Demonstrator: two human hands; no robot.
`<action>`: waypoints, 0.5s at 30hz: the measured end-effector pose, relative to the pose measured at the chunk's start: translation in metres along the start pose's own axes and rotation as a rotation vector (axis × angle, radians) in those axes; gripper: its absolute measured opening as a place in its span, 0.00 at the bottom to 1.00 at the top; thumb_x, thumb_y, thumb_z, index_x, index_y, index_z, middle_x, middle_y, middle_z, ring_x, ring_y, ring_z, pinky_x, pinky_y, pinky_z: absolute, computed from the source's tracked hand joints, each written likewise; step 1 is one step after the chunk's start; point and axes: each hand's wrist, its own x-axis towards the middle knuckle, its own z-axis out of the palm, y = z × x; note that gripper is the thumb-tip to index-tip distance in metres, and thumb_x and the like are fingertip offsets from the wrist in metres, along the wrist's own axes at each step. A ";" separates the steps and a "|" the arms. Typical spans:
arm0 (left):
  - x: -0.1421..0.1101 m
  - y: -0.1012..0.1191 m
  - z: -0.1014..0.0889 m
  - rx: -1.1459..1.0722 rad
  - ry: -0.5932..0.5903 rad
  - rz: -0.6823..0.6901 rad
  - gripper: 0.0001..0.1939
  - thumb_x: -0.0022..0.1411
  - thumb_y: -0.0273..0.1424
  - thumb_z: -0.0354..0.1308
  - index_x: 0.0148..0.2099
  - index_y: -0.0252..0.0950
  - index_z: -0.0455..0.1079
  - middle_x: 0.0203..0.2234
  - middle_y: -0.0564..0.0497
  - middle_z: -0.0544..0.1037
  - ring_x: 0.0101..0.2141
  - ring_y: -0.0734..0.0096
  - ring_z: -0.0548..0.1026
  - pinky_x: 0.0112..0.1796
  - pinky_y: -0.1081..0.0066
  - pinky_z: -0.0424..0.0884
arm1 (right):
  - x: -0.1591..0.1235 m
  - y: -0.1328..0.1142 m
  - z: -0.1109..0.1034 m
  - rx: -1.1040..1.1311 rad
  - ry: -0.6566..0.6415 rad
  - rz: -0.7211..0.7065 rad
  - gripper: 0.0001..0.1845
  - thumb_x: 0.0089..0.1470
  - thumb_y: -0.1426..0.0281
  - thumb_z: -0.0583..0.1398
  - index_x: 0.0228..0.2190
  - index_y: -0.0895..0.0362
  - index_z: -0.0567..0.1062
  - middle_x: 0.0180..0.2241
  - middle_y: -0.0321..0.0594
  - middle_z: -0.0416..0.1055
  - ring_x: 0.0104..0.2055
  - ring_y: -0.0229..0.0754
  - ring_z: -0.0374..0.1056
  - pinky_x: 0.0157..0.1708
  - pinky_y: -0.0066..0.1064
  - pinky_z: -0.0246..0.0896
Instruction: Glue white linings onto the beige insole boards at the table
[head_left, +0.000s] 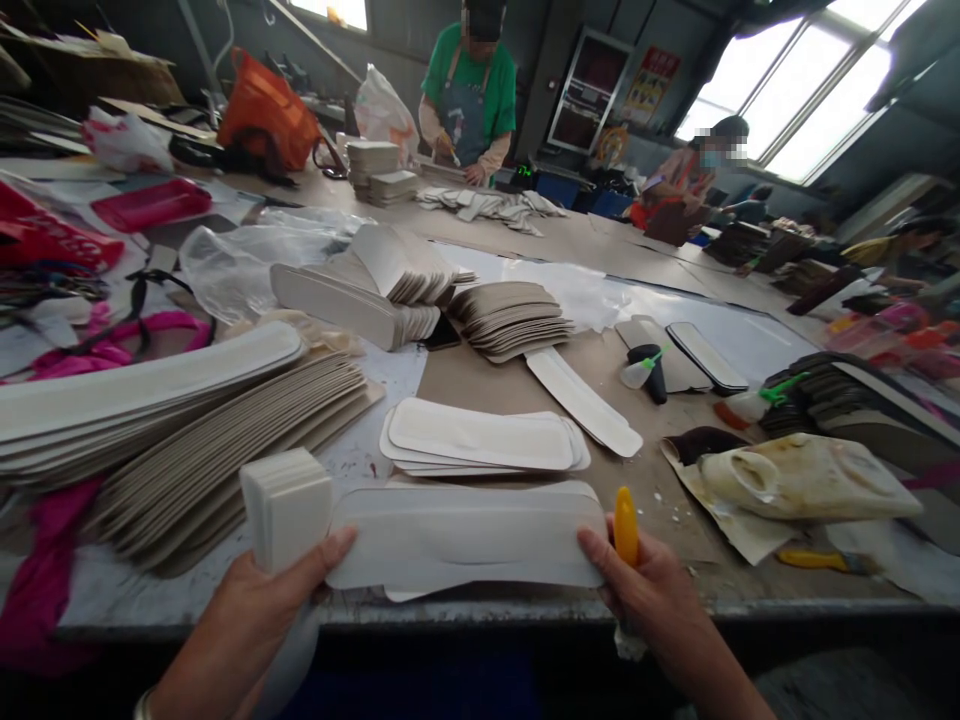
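Note:
A long white panel [465,540] with rounded corners lies level at the table's front edge, over similar pieces. My left hand [262,600] is closed, its thumb on the panel's left end. Between that hand's thumb and fingers stands a stack of small white rectangular pieces [289,505]. My right hand [652,590] pinches the panel's right end and also holds a yellow-handled tool [625,525], handle up; its lower end is mostly hidden, with something whitish below the hand. Just behind the panel lies a pile of white padded strips [484,437].
Stacked grey-brown panels [247,450] fill the left side, near pink cloth [56,570]. More stacks [510,318] stand farther back. To the right are a stained plastic container [810,478], a yellow-handled brush [821,560] and a green-tipped bottle [641,372]. A person in green [469,100] works across the table.

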 end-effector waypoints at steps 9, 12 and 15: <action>0.003 -0.001 0.001 -0.001 -0.015 0.013 0.15 0.49 0.38 0.67 0.38 0.39 0.69 0.29 0.56 0.78 0.32 0.69 0.75 0.39 0.77 0.72 | -0.005 0.009 0.003 0.144 -0.020 0.069 0.22 0.43 0.50 0.62 0.23 0.56 0.66 0.14 0.27 0.58 0.15 0.32 0.56 0.15 0.24 0.51; 0.001 0.003 0.001 -0.061 -0.059 -0.063 0.19 0.45 0.37 0.69 0.40 0.39 0.71 0.29 0.54 0.79 0.31 0.67 0.76 0.36 0.75 0.74 | -0.004 0.010 0.003 0.332 -0.098 0.119 0.24 0.42 0.49 0.64 0.23 0.56 0.64 0.13 0.24 0.55 0.14 0.28 0.50 0.13 0.21 0.44; 0.000 0.009 0.001 -0.159 -0.156 -0.244 0.29 0.36 0.37 0.73 0.43 0.38 0.70 0.26 0.51 0.80 0.25 0.59 0.77 0.30 0.66 0.77 | -0.003 0.009 0.005 0.543 -0.188 0.191 0.27 0.38 0.50 0.67 0.23 0.56 0.62 0.11 0.22 0.51 0.13 0.24 0.43 0.13 0.19 0.41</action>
